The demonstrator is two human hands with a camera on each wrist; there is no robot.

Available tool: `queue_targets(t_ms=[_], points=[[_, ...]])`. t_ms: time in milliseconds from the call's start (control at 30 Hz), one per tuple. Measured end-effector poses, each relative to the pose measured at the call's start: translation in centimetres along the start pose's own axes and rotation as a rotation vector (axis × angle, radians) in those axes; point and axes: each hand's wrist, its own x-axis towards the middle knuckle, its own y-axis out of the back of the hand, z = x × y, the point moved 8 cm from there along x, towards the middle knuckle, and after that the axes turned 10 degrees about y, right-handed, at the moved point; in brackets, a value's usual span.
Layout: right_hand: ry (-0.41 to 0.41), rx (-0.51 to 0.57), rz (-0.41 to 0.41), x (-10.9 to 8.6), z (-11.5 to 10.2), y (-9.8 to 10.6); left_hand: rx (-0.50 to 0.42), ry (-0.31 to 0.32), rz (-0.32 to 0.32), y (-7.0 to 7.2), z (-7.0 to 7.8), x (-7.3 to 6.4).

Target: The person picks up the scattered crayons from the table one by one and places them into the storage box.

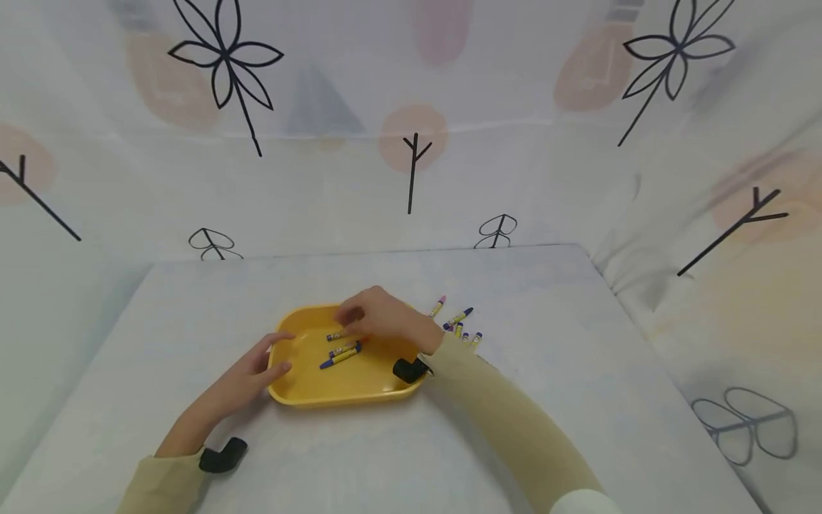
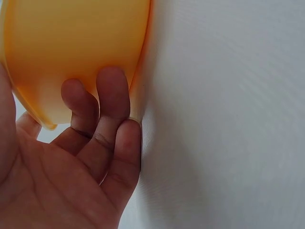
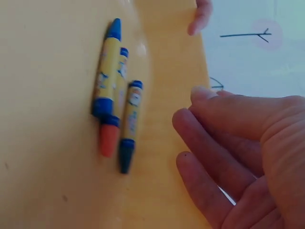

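Note:
A yellow tray point(image 1: 347, 400) stands on the table, and my left hand point(image 1: 253, 368) holds its left end. Thumb and index finger reach over the rim, while other fingers point(image 2: 113, 93) press the outer wall in the left wrist view. Over the tray's far side hovers my right hand point(image 1: 385, 314), fingers loosely bent, with nothing visible between them. Close by, inside the tray, lie a blue crayon point(image 3: 108, 71), an orange-red crayon point(image 3: 109, 138) partly hidden beside it, and a dark teal crayon point(image 3: 131, 119), all in yellow wrappers.
Several more crayons point(image 1: 458, 318) lie loose on the table right of the tray, partly behind my right forearm. A patterned cloth point(image 1: 411, 86) hangs behind the white table point(image 1: 359, 464) and at its sides. Each wrist carries a small black device point(image 1: 222, 455).

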Motion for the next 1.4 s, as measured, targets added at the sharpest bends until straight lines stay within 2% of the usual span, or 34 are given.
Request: queue_targets(t_ms=[133,267,400,533,700,867,967,1067,1167,1300,1400], points=[[0.036,0.009,0.044,-1.2,-0.6,2.0,-0.003,0.012,0.001,-0.1,0.0,-0.2],[0.036,-0.016,0.123,-3.2,-0.4,4.4,-0.007,0.018,-0.004,-0.2,0.1,-0.4],[0.005,-0.040,0.215,-6.4,0.4,6.6,-0.018,0.013,-0.006,-0.3,0.0,-0.2],[0.031,-0.087,0.281,-10.0,1.3,7.6,-0.026,0.018,-0.008,-0.5,-0.1,0.0],[0.061,-0.148,0.305,-14.1,2.5,7.2,-0.003,0.039,-0.005,-0.7,0.0,-0.1],[0.010,-0.189,0.261,-17.0,3.5,5.9,0.001,0.056,-0.004,-0.7,-0.1,-0.3],[0.007,-0.216,0.244,-18.4,4.0,5.3,-0.008,0.058,-0.009,-0.8,-0.1,-0.4],[0.019,-0.264,0.231,-19.4,4.2,5.0,0.001,0.055,-0.005,-0.7,0.0,-0.4],[0.026,-0.368,0.222,-20.0,4.4,4.8,0.018,0.043,0.008,-0.5,0.1,-0.4],[0.008,-0.508,0.201,-20.5,4.8,4.8,0.026,0.030,0.018,-0.3,0.3,-0.4],[-0.018,-0.548,0.184,-20.5,5.2,4.8,0.023,0.030,0.016,-0.3,0.2,-0.5]])
